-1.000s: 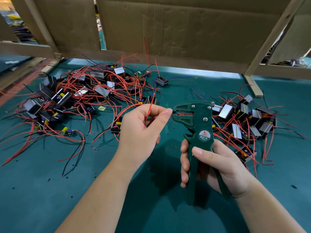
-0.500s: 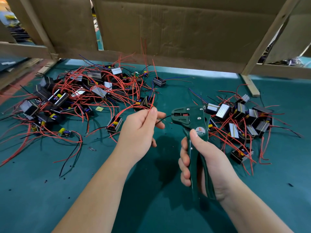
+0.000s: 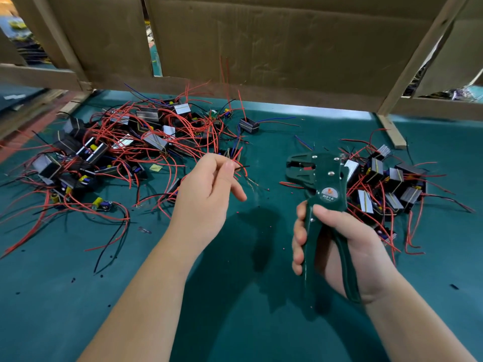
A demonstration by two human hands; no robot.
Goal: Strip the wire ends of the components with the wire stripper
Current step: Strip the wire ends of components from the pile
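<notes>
In right hand (image 3: pixel 362 240), wire stripper (image 3: pixel 326 178) upright

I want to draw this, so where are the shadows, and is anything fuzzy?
Head view: dark shadows lie on the green mat between the left hand and right hand; the thin wire ends past the left hand's fingers look smeared; the wire stripper looks sharp, its label readable.

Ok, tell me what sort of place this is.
Most likely a small electronics assembly workbench. Heaps of wired components lie on a green mat, the right hand grips a green wire stripper while the left hand pinches red and black wires, and cardboard sheets on wooden battens screen the bench.
</notes>
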